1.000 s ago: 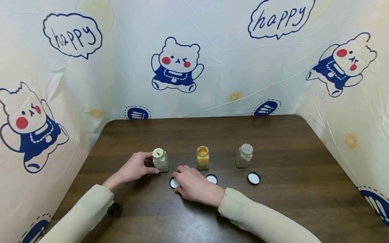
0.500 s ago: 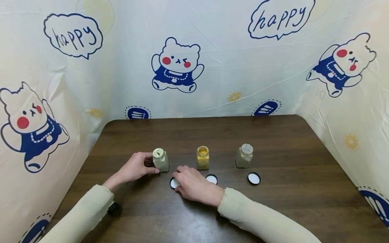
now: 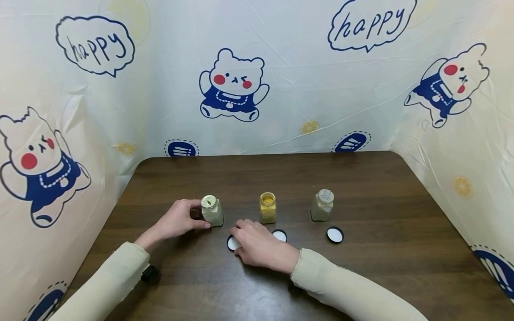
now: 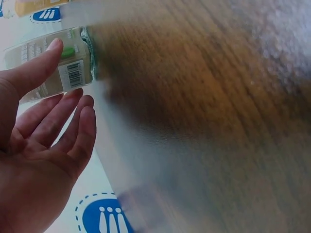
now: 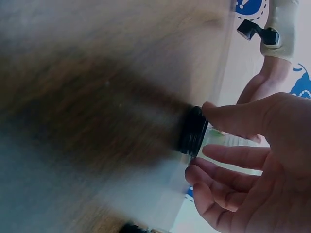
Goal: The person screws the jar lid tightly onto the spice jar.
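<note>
From my head camera, my left hand (image 3: pixel 176 219) holds the left jar (image 3: pixel 214 215), filled with pale powder, upright on the brown table (image 3: pixel 337 285), thumb low on its near side and fingers by its outer side, apparently to steady it. My right hand (image 3: pixel 259 246) reaches across and pinches the left lid (image 3: pixel 232 244), white side up. The yellow jar (image 3: pixel 268 214) stands uncapped in the middle, the middle lid (image 3: pixel 279 236) partly covered by my hand; the right jar (image 3: pixel 322 209), with its pierced top, stands beyond the right lid (image 3: pixel 335 234). Each lid lies near a jar, seemingly keeping the pairs together. In the left wrist view, my thumb crosses the jar's label, the fingers loosely bent: a light hold, I judge. In the right wrist view, my thumb and fingertips meet the lid's black rim, the spare fingers half curled. Compared with half a second earlier, my right hand and its lid sit slightly farther right, a touch farther from the left jar, which stays put.
</note>
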The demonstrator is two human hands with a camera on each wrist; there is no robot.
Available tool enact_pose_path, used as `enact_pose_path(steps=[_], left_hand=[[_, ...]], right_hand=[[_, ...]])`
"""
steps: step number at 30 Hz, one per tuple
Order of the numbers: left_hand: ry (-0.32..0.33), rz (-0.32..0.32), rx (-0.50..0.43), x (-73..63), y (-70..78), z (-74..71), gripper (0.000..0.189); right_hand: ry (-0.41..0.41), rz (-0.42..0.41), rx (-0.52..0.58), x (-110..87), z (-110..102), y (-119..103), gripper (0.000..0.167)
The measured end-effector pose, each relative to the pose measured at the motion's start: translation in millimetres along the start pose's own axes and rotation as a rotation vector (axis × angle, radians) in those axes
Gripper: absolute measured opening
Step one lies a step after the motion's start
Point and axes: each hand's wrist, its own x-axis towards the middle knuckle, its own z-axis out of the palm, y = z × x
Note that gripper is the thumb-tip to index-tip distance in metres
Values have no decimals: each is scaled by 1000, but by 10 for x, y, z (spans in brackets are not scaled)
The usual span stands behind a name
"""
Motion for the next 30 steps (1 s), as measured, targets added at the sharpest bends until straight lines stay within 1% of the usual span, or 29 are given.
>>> enact_pose_path(steps=[4, 12, 22, 30], left_hand=[[-3, -12, -16, 13, -10, 3, 40], [-6, -14, -54, 9, -24, 14, 39], [-12, -11, -61, 24, -21, 18, 38], [-8, -12, -42, 16, -14, 17, 37]], right_hand=[[-3, 1, 3, 3, 2, 0, 36], [-2, -2, -4, 9, 12, 7, 32], [-17, 0, -1, -5, 16, 26, 33], [5, -15, 3, -26, -2, 28, 35]])
